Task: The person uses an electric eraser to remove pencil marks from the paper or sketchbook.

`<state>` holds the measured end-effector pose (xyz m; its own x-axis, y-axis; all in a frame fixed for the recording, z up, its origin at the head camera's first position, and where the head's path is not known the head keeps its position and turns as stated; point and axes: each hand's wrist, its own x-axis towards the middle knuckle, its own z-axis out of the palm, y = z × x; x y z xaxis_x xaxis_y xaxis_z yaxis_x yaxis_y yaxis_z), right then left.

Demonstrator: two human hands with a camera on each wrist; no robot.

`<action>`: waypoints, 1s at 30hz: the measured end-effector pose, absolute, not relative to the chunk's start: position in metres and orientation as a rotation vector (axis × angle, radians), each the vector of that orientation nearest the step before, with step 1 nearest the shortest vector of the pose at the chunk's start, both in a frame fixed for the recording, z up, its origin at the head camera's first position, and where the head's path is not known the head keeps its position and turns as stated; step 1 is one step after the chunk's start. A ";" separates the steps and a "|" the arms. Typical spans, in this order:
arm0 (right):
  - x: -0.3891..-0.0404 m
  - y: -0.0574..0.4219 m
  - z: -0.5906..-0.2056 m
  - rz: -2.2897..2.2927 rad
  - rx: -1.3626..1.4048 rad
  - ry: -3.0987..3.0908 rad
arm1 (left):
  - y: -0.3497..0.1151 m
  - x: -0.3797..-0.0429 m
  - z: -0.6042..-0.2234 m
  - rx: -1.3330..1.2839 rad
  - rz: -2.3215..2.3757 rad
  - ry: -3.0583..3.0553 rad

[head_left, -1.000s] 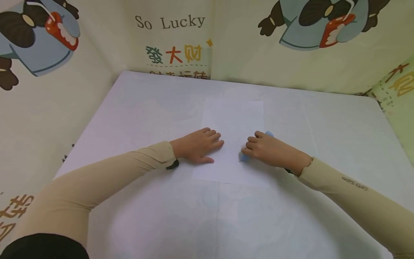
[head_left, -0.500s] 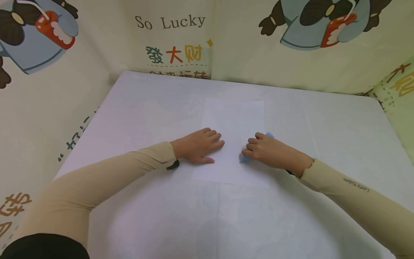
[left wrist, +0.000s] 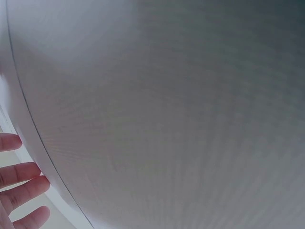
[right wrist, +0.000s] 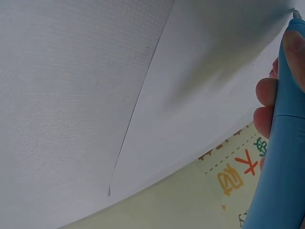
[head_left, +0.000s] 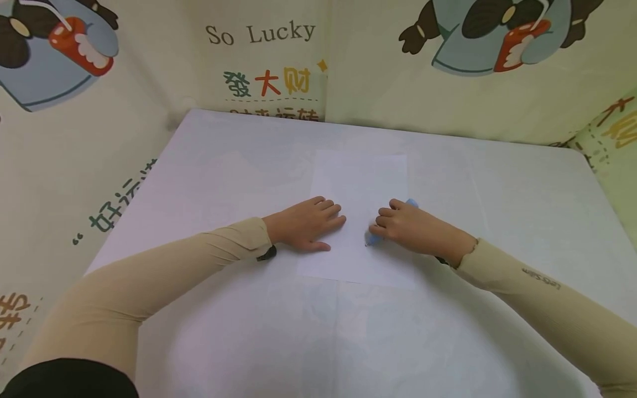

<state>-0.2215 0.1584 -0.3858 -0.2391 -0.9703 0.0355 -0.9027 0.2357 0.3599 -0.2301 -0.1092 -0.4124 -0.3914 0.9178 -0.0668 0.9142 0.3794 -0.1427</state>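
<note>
In the head view a sheet of white paper (head_left: 358, 177) lies on the white-covered table. My left hand (head_left: 308, 224) rests on the paper's left part, palm down, with the fingers apart; the left wrist view catches only its fingers (left wrist: 24, 191) at the edge. A thick light-blue pen (right wrist: 286, 129) is gripped in my right hand (head_left: 408, 226), over the right side of the sheet. Its short pale tip meets the paper in the right wrist view, where the thumb presses the barrel and the other fingers curl behind it. Any marks on the paper are too faint to tell.
The white table (head_left: 239, 331) extends around the sheet on all sides. Behind it and at both sides hang cream-coloured walls (head_left: 363, 66) printed with cartoon figures and lettering. A dark rounded shape (head_left: 69, 378) sits at the lower left corner.
My right hand has shifted slightly left and away from me with the pen. The left hand stays in place on the paper. More lettering shows on the left wall.
</note>
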 end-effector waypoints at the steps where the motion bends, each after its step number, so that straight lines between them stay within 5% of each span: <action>1: -0.220 0.159 -0.386 -0.396 1.759 -2.258 | -0.109 -0.230 -0.413 -1.717 0.253 -2.594; 30: -0.216 0.160 -0.391 -0.404 1.741 -2.278 | -0.110 -0.228 -0.415 -1.714 0.259 -2.579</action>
<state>-0.2164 0.1597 -0.3907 -0.2581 -0.9658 0.0264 -0.8977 0.2498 0.3628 -0.2277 -0.1102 -0.4148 -0.3909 0.9182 -0.0635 0.9126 0.3776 -0.1569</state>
